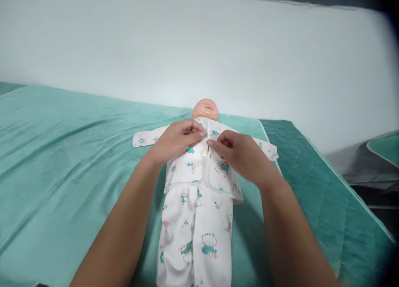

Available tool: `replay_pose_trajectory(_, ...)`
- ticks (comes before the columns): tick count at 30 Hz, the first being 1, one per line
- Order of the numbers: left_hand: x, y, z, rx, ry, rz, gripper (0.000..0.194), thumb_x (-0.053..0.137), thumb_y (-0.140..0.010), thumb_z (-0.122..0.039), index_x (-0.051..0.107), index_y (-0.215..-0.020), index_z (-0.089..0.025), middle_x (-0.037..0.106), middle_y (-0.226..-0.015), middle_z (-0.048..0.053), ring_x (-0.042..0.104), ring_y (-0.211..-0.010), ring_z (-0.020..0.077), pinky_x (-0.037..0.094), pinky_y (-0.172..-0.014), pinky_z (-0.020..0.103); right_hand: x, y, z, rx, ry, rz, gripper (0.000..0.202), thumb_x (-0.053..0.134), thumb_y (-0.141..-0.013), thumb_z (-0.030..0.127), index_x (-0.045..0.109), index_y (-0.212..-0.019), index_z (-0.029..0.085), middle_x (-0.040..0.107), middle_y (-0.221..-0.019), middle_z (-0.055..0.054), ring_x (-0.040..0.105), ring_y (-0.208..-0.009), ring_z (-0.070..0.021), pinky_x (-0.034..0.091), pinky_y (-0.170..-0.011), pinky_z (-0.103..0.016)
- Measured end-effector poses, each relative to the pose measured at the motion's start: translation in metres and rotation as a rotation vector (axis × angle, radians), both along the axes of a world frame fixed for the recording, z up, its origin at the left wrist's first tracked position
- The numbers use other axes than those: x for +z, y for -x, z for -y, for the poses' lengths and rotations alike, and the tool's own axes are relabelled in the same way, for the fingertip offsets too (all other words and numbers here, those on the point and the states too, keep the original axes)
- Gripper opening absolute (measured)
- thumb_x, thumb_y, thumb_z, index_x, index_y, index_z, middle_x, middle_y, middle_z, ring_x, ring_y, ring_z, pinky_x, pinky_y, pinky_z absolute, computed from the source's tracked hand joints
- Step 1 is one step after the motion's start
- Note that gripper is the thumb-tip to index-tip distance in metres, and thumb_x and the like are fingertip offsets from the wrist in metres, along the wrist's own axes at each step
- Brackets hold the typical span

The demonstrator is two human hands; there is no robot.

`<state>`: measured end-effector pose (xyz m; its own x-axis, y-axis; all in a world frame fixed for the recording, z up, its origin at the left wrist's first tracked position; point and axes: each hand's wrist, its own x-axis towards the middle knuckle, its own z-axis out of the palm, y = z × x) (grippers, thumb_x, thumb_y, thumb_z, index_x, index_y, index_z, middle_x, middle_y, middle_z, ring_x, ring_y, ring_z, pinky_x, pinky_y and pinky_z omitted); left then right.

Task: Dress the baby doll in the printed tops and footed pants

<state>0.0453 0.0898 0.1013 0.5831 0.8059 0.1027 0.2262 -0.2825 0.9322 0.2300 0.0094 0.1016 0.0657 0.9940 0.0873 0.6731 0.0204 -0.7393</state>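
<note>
A baby doll point(205, 109) lies face up, dressed in a white printed jacket point(187, 170) and matching white trousers point(212, 228). The jacket's front edges meet down the chest, where a button point(205, 153) shows below the hands. My left hand point(179, 139) pinches the jacket's front edge at the upper chest, thumb and forefinger together. Just to the right, my right hand point(235, 149) has thumb and fingertips closed on the other front edge. The fingertips of both hands are a small gap apart.
A light green sheet point(77, 174) lies under the doll, with wrinkles at the left. A darker green quilted cover point(308, 187) extends at the right. Behind the doll rises a white wall point(187, 50). Another green-topped surface point(386, 147) shows at the far right.
</note>
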Motion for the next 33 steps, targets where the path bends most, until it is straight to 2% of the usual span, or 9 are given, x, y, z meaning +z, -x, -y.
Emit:
replay_pose_trajectory(2,-0.007,0.004,0.012,0.029,-0.038,-0.005,0.018,0.06,-0.087,-0.038,0.066,-0.085,-0.021,0.054,-0.071,-0.001,0.046,-0.064,0.0102,0.036,-0.055,0.023,-0.008,0.015,0.016,-0.026,-0.046,0.147,0.041,0.059,-0.084,0.06,0.049,-0.071,0.022,0.058,-0.066,0.0,0.045,-0.058,-0.0135,0.029,-0.054,-0.029)
replay_pose_trajectory(4,-0.012,0.008,0.02,-0.001,-0.078,-0.047,0.017,0.061,-0.085,-0.037,0.067,-0.085,-0.02,0.055,-0.073,0.0,0.046,-0.066,0.0108,0.037,-0.057,0.024,-0.018,0.026,0.027,-0.061,-0.094,0.251,0.036,0.063,-0.083,0.053,0.048,-0.073,0.022,0.059,-0.072,-0.001,0.043,-0.059,-0.0136,0.027,-0.055,-0.029)
replay_pose_trajectory(7,-0.015,0.008,0.021,-0.058,-0.167,-0.122,0.012,0.065,-0.082,-0.032,0.068,-0.084,-0.021,0.058,-0.08,0.0,0.046,-0.067,0.0107,0.038,-0.06,0.024,-0.03,0.033,0.032,-0.078,-0.137,0.292,0.026,0.062,-0.085,0.04,0.047,-0.076,0.022,0.059,-0.075,0.0,0.043,-0.061,-0.0132,0.026,-0.056,-0.029)
replay_pose_trajectory(10,-0.015,0.006,0.02,-0.064,-0.239,-0.168,0.007,0.065,-0.081,-0.027,0.067,-0.079,-0.02,0.059,-0.082,-0.001,0.046,-0.068,0.0099,0.038,-0.061,0.024,-0.03,0.026,0.03,-0.01,-0.155,0.211,0.02,0.056,-0.089,0.03,0.048,-0.074,0.021,0.056,-0.072,0.001,0.044,-0.062,-0.0119,0.028,-0.058,-0.028)
replay_pose_trajectory(12,-0.013,0.005,0.022,-0.056,-0.232,-0.17,0.009,0.063,-0.083,-0.026,0.066,-0.078,-0.02,0.058,-0.078,-0.001,0.045,-0.066,0.0096,0.037,-0.059,0.023,-0.027,0.019,0.03,0.043,-0.155,0.126,0.019,0.054,-0.09,0.026,0.049,-0.073,0.02,0.054,-0.07,0.003,0.044,-0.063,-0.0106,0.03,-0.059,-0.027)
replay_pose_trajectory(16,-0.009,0.005,0.032,-0.031,-0.098,-0.065,0.012,0.06,-0.087,-0.03,0.063,-0.084,-0.019,0.058,-0.072,-0.001,0.049,-0.064,0.0098,0.041,-0.057,0.022,-0.021,0.011,0.031,0.074,-0.124,-0.172,0.015,0.055,-0.092,0.029,0.054,-0.079,0.02,0.05,-0.067,0.005,0.042,-0.061,-0.0085,0.033,-0.057,-0.024)
replay_pose_trajectory(20,-0.008,0.004,0.036,-0.066,-0.002,0.0,0.012,0.062,-0.086,-0.029,0.063,-0.083,-0.018,0.061,-0.07,0.0,0.055,-0.063,0.0099,0.044,-0.056,0.021,-0.025,0.013,0.03,0.091,-0.089,-0.43,0.013,0.06,-0.09,0.033,0.058,-0.085,0.02,0.049,-0.068,0.005,0.041,-0.06,-0.0075,0.033,-0.053,-0.022)
replay_pose_trajectory(25,-0.011,0.007,0.03,-0.078,0.037,0.03,0.01,0.064,-0.086,-0.026,0.065,-0.082,-0.017,0.061,-0.063,-0.001,0.053,-0.056,0.0079,0.043,-0.052,0.019,-0.031,0.014,0.027,0.073,-0.065,-0.543,0.014,0.067,-0.085,0.032,0.061,-0.087,0.019,0.052,-0.072,0.003,0.045,-0.063,-0.0075,0.036,-0.054,-0.021)
replay_pose_trajectory(33,-0.013,0.007,0.031,-0.081,0.073,0.085,0.008,0.067,-0.084,-0.024,0.067,-0.083,-0.017,0.059,-0.062,-0.001,0.053,-0.057,0.0081,0.044,-0.052,0.019,-0.034,0.013,0.026,0.071,-0.08,-0.61,0.014,0.07,-0.083,0.028,0.062,-0.09,0.019,0.055,-0.077,0.002,0.049,-0.067,-0.0079,0.041,-0.057,-0.02)
